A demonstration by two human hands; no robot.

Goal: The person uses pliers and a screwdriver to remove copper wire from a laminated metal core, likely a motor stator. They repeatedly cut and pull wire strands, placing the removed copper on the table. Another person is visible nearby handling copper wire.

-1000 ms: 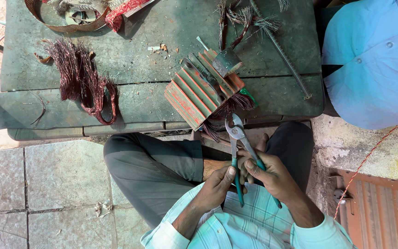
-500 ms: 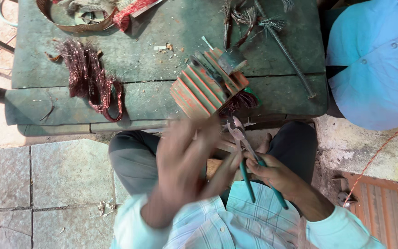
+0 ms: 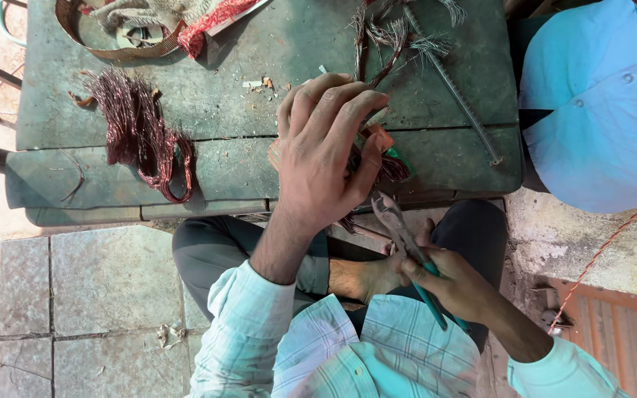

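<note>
Since half a second ago my left hand [image 3: 326, 151] went from a blur over my lap to flat on the ribbed orange-green block [image 3: 382, 141] at the near edge of the green table [image 3: 237, 88], fingers spread and curled over it, so the block is mostly hidden and only an orange corner and a bit of green peek out right of the palm. Grip there: covering and clasping the block, though I can't tell how tight. Right hand [image 3: 447, 284] hasn't shifted much, down near my lap, clenched round the teal handles of the pliers [image 3: 401, 234], whose metal nose points up toward the block, just short of it (jaws look nearly closed, nothing in them). Dark frayed wire strands [image 3: 392, 171] hang from the block's right side. Left on the table lies a bundle of reddish copper wire [image 3: 141, 136], well apart from the hands. Far edge: a round strap-like ring with cloth [image 3: 130, 26] and loose wire scraps [image 3: 399, 33]; a thin metal rod [image 3: 457, 96] runs diagonally. Another person in a blue shirt [image 3: 599, 103] sits at the right.
</note>
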